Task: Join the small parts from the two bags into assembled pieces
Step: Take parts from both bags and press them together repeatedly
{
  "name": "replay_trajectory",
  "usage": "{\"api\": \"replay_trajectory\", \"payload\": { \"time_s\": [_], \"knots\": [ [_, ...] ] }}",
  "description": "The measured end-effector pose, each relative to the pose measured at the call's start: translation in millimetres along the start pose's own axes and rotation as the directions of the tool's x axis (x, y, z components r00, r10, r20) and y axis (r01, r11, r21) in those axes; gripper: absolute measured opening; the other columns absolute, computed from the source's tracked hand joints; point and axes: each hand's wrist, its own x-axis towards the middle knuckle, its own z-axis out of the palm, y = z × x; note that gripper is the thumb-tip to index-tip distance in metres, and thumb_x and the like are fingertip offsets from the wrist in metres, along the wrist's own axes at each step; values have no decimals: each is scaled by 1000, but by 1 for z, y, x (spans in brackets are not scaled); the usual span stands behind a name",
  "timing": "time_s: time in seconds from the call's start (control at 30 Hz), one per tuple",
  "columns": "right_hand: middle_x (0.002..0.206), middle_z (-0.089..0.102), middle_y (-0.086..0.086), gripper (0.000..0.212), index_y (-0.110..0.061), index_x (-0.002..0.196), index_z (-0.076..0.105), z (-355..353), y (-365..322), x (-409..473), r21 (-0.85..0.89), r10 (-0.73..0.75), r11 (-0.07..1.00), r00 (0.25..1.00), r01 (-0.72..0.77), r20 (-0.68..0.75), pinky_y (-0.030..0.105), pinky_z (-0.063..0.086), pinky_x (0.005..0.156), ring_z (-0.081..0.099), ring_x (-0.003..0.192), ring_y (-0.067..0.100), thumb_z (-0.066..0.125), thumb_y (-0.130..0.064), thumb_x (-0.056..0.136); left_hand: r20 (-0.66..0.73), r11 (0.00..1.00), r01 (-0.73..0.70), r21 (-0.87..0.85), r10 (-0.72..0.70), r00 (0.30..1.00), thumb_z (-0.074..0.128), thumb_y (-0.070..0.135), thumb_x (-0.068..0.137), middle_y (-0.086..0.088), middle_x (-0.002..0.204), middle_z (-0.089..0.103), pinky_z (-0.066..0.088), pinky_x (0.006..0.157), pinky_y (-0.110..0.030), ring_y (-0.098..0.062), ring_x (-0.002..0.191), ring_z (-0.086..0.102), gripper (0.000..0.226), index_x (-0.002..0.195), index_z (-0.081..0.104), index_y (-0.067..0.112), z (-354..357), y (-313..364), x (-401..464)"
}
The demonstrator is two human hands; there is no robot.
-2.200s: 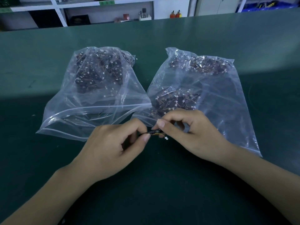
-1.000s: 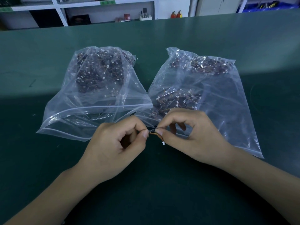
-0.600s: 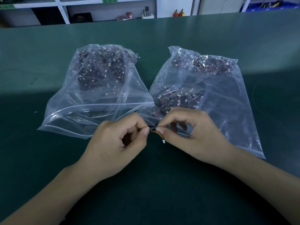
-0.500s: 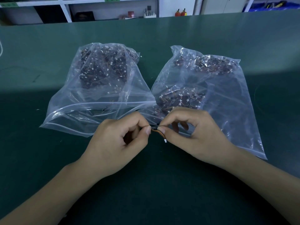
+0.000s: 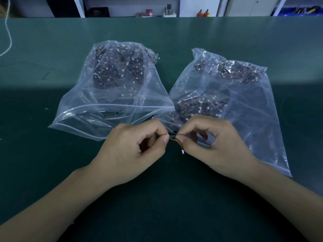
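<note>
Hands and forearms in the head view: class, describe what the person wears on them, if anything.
Both are bare: the left hand and right hand show no gloves, rings, watch or wristband, and no sleeves cover either forearm as far as the frame's edge. Fingernails are short and unpainted.

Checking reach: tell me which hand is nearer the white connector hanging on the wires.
Right. The white connector hangs just beside the right hand, under its thumb; the left hand sits farther left.

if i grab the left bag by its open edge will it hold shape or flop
Probably flop: the left bag is thin, crinkled clear film, already sagging at its mouth. Its parts sit heaped at the far end, so they would likely slide and swing when lifted.
</note>
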Motion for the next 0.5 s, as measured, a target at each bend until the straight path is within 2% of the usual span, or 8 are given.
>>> {"api": "replay_trajectory", "payload": {
  "time_s": [0.1, 0.2, 0.3, 0.37, 0.43, 0.5],
  "knots": [
    [77, 70, -12, 13, -17, 83, 75, -2, 2, 0, 3, 19, 1000, 1000, -19, -16, 13, 40, 70, 60, 71, 15, 78, -9, 92, -7, 1000, -10, 3, 10, 1000, 61, 29, 104, 6, 57, 47, 39, 50, -28, -19, 51, 48, 19, 88, 65, 20, 1, 1, 1],
    [80, 70, -12, 8, -18, 86, 77, -3, 3, 0, 3, 39, 999, 998, -39, -43, 24, 45, 68, 62, 73, 20, 76, -17, 94, -43, 1000, -14, 13, 14, 999, 62, 28, 104, 5, 57, 48, 39, 51, -26, -19, 51, 49, 18, 89, 66, 21, 1, -1, 1],
    [86, 70, -13, 1, -18, 95, 78, -4, 4, 1, -68, -9, 998, 998, 5, -57, 21, 45, 72, 62, 77, 19, 79, -19, 94, -85, 999, 10, 40, -6, 996, 66, 29, 104, 10, 67, 64, 44, 53, -27, -18, 55, 58, 14, 92, 73, 26, 1, -4, 2],
    [94, 69, -13, 13, -20, 103, 78, -6, 7, 2, -200, -34, 980, 997, 19, -71, 20, 46, 77, 61, 82, 15, 83, -19, 91, -133, 999, 3, 43, 2, 991, 73, 22, 102, 16, 79, 72, 45, 57, -19, -13, 62, 64, 7, 101, 80, 24, 1, -4, 4],
    [101, 66, -12, 25, -21, 111, 77, -9, 11, 2, -333, -38, 943, 997, 12, -71, 21, 47, 82, 58, 88, 6, 84, -17, 87, -199, 1000, -9, 25, 14, 980, 77, 14, 97, 17, 89, 74, 46, 63, -13, -6, 70, 68, 13, 108, 82, 19, 2, -4, 5],
    [102, 63, -14, 34, -23, 115, 75, -10, 13, 3, -425, -25, 905, 998, -4, -62, 21, 46, 86, 53, 89, -1, 84, -14, 84, -230, 1000, -15, -5, 14, 973, 77, 15, 96, 16, 94, 76, 51, 61, -18, -9, 74, 71, 15, 109, 82, 18, 1, -4, 4]
  ]
}}
